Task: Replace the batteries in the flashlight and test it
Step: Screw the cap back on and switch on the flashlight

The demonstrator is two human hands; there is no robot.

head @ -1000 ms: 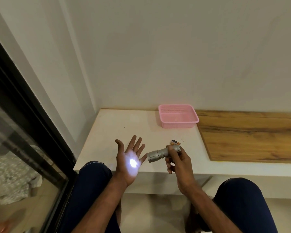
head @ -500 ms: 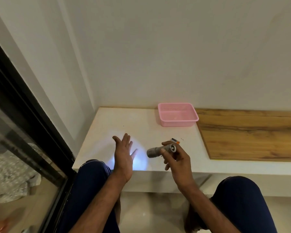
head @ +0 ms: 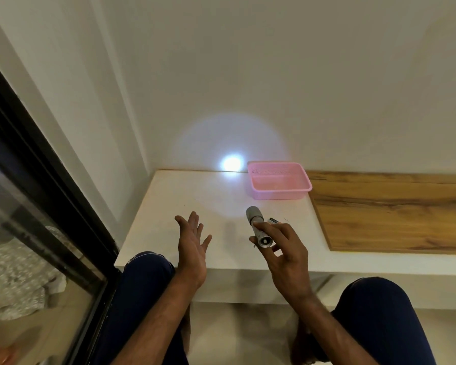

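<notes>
Near the frame's centre the right hand (head: 284,251) has its grip wrapped round the silver flashlight (head: 254,216), tail cap toward the camera, lens aimed up-frame; so the beam throws a bright spot (head: 232,163) on the wall (head: 274,75) just left of the pink basket (head: 279,184); this looks like the test, passed; the left hand (head: 192,246) hovers above the white tabletop (head: 195,196), grip released, fingers spread, aside from the beam; a loose battery (head: 273,220) lies just beside the flashlight, probably spent.
</notes>
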